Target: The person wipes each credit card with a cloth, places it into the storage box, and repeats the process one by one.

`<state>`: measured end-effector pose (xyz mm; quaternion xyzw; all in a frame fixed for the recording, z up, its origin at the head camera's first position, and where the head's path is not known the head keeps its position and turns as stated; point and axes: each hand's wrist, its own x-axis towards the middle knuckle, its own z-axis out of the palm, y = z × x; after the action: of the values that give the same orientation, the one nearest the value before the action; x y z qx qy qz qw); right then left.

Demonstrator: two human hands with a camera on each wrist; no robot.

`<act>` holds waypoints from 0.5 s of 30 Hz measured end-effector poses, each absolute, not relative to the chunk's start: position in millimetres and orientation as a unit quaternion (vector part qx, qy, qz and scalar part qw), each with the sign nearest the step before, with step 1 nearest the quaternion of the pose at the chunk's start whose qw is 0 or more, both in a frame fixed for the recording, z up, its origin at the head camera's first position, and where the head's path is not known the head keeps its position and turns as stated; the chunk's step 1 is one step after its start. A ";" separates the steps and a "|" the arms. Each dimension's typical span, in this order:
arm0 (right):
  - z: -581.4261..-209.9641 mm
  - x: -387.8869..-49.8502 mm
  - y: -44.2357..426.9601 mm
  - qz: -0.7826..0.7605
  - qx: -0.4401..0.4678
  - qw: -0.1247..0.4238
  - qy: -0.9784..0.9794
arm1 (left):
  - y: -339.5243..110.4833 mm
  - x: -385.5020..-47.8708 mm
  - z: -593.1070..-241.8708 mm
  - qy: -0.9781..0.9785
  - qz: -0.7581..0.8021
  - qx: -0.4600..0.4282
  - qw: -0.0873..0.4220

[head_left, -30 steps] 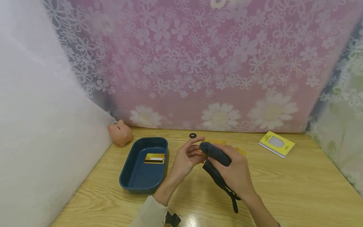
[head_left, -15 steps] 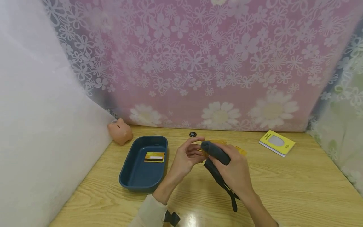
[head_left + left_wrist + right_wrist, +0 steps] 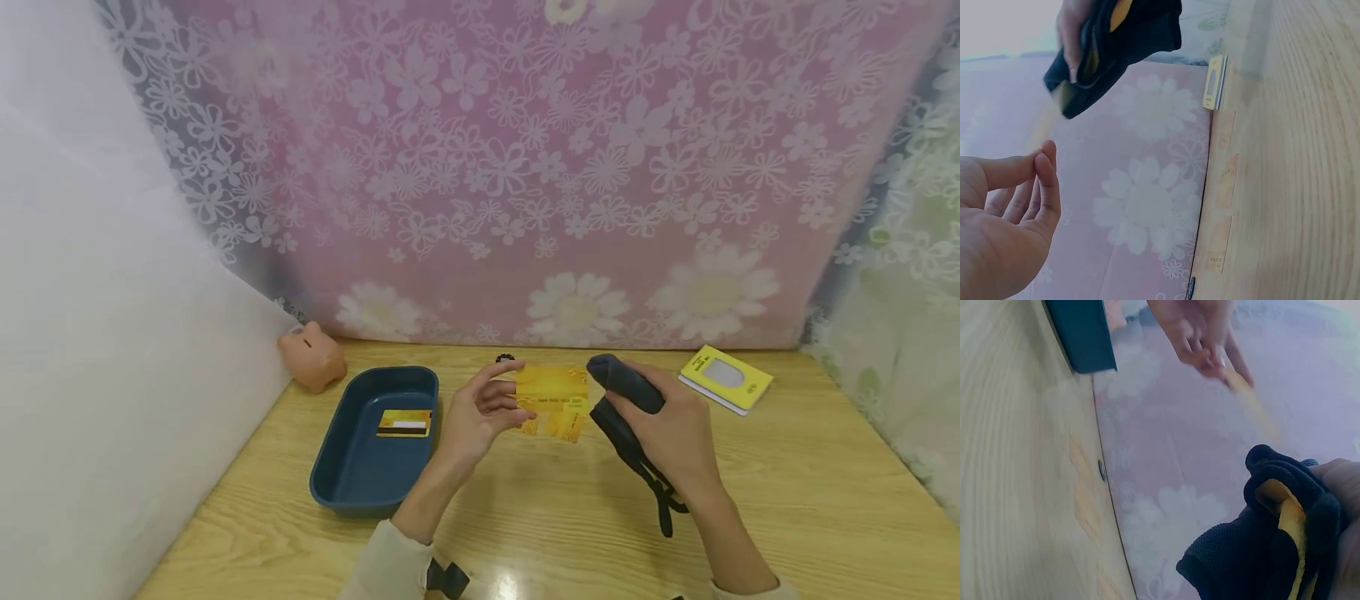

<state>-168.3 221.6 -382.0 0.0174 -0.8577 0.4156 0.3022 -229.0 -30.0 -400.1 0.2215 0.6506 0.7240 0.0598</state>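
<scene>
In the head view my left hand [image 3: 480, 412] pinches a yellow bank card [image 3: 552, 383] at its left edge, between thumb and fingertips. The card is held above the table, a small gap away from a dark fabric pouch [image 3: 628, 390]. My right hand [image 3: 678, 429] grips this pouch, and its strap hangs below. The right wrist view shows the pouch's yellow lining [image 3: 1292, 528] at its mouth. Behind the held card, more yellow cards [image 3: 566, 427] lie on the table; they are partly covered. The held card is only a blur in the left wrist view.
Left of my hands stands a blue tray [image 3: 341, 492] with a yellow card [image 3: 403, 423] lying in it. A pink piggy bank [image 3: 313, 358] is at the back left. A black chip [image 3: 505, 358] lies near the curtain. A yellow booklet [image 3: 726, 377] rests at the back right.
The right hand with the pouch has moved right, away from the left hand. The bank card now shows in full between them, pinched by the left hand, which has hardly moved.
</scene>
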 end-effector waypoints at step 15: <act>-372.4 -163.0 218.8 0.449 0.021 0.297 -0.843 | -35.0 -232.2 -399.9 0.654 0.726 0.206 0.053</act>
<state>-163.0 218.8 -372.4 0.0212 -0.8427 0.4488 0.2967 -232.2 -35.0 -399.9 0.2063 0.6544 0.7255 0.0527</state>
